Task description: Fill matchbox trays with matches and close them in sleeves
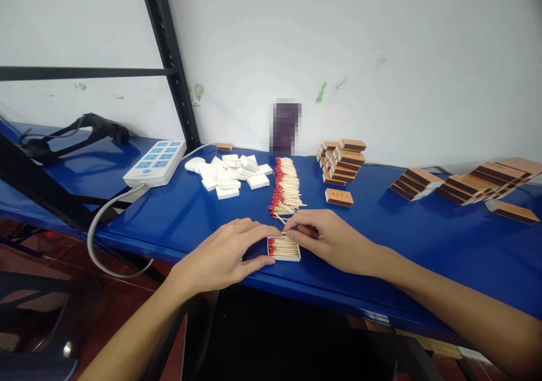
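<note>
A small white matchbox tray (284, 258) lies near the table's front edge, with a row of red-headed matches (284, 247) in it, heads to the left. My left hand (222, 254) grips the tray by its left part, index finger along the far side and thumb at the near side. Over the tray's far right edge, my right hand (334, 239) is closed in a pinch on what looks like a match, mostly hidden by the fingertips. Just beyond the hands, a long pile of loose matches (287, 183) stretches back toward the wall, heads also to the left.
Blank white trays (228, 184) are heaped left of the pile. Stacked brown matchboxes (345, 163) stand to its right, with a single matchbox (339, 197) in front. More matchboxes (417, 182) sit farther right. A power strip (156, 162) lies left by a black shelf post (175, 65).
</note>
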The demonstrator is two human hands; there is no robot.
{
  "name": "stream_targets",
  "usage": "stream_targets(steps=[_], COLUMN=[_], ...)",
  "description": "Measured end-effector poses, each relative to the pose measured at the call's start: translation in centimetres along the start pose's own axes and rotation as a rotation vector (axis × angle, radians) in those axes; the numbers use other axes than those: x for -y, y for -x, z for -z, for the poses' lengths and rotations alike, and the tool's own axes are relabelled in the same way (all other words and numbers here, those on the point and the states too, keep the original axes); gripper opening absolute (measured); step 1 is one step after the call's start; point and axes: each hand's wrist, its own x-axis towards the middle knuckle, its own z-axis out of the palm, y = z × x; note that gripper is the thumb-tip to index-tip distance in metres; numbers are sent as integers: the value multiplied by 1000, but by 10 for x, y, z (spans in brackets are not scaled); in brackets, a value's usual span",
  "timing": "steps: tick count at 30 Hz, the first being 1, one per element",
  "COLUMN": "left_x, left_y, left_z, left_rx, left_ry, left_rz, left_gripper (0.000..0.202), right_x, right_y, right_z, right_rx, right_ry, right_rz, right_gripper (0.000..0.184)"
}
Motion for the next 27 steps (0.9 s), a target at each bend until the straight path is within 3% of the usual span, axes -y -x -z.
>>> stream_targets(steps=[3, 6, 15, 27], left_x=[0, 0, 1, 0], left_y=[1, 0, 0, -1], left_z=[0, 0, 1, -1], left_rx=[-12, -15, -18, -16], left_ry=[-16, -6, -19, -7], left_rz=[34, -2, -90, -31], left_gripper=[43, 36, 27, 39], right_x=[-6, -15, -34, -29], right_y=[0, 0, -2, -4], right_z=[0, 2, 0, 1], right_rx=[-67, -98, -58, -41], right_ry=[11, 97, 266, 326], right_rz=[-29, -20, 182, 92], right_gripper=[26, 25, 24, 25])
